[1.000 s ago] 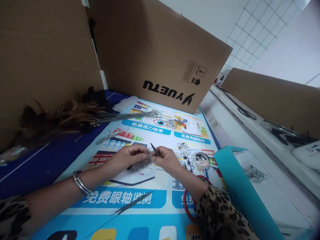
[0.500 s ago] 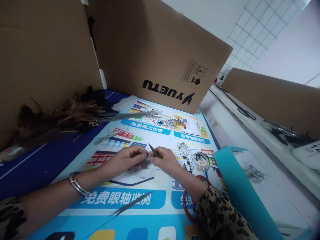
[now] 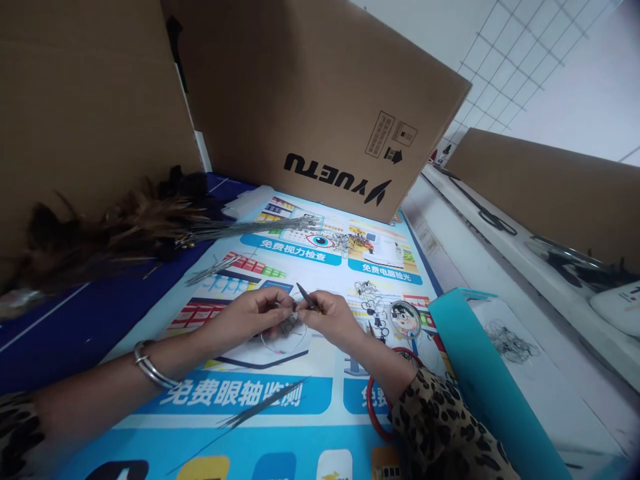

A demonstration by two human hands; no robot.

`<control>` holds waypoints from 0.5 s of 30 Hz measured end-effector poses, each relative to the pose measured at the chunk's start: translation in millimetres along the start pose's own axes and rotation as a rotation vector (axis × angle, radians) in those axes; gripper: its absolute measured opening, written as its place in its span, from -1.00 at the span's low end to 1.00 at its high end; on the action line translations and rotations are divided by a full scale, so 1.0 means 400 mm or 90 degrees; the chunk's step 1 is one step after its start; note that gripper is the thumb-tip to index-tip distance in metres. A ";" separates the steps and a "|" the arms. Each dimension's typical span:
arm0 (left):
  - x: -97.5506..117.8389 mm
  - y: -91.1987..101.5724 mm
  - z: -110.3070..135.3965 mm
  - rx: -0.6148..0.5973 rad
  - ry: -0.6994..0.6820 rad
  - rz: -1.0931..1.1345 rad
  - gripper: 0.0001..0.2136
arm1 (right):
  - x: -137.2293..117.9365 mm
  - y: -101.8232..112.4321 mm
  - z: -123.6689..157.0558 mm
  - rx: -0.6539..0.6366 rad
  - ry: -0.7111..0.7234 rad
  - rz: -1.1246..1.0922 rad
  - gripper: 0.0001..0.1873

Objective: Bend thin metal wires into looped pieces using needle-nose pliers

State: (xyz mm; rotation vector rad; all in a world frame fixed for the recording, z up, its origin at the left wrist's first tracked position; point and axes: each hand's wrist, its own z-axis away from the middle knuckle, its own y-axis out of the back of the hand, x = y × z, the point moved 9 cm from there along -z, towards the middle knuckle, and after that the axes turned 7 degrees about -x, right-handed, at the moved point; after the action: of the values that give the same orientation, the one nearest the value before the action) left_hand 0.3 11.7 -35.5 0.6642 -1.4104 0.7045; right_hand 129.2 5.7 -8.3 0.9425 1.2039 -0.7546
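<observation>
My left hand [image 3: 265,312] is closed in a pinch on a small piece of thin wire [image 3: 289,325]. A fine wire loop hangs below the fingertips, against the printed sheet. My right hand [image 3: 333,320] meets it, thumb and fingers pressed together at the same piece. It also grips a dark pointed tool [image 3: 306,295], whose tip sticks out up and left; the rest is hidden in the hand, so its kind cannot be told. Under my right forearm lies a tool with red handles [image 3: 373,407], partly covered. A bundle of thin grey wires [image 3: 265,405] lies in front of my hands.
Brown feathers [image 3: 125,227] and a long wire bundle [image 3: 250,229] lie at the left back. Small black wire pieces [image 3: 373,307] sit beside a round clear dish [image 3: 405,320]. A teal box [image 3: 480,360] stands right. A large cardboard box [image 3: 320,100] closes off the back.
The hands stay together with almost the same grip on the wire piece. The view has shifted slightly.
</observation>
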 end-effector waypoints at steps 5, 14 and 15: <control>0.022 -0.006 0.000 -0.029 -0.056 -0.047 -0.82 | 0.000 -0.006 -0.002 -0.015 0.007 -0.023 -0.79; 0.043 -0.006 0.003 -0.013 -0.061 -0.070 -0.84 | 0.010 -0.002 -0.003 -0.015 0.000 -0.086 -0.76; 0.042 -0.007 0.002 -0.017 -0.058 -0.063 -0.84 | 0.010 -0.003 -0.002 -0.014 -0.007 -0.100 -0.75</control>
State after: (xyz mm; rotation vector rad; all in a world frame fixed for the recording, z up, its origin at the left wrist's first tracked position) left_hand 2.2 10.0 -18.6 0.7477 -1.4568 0.5832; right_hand 128.7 6.1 -12.6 0.8309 1.2848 -0.8682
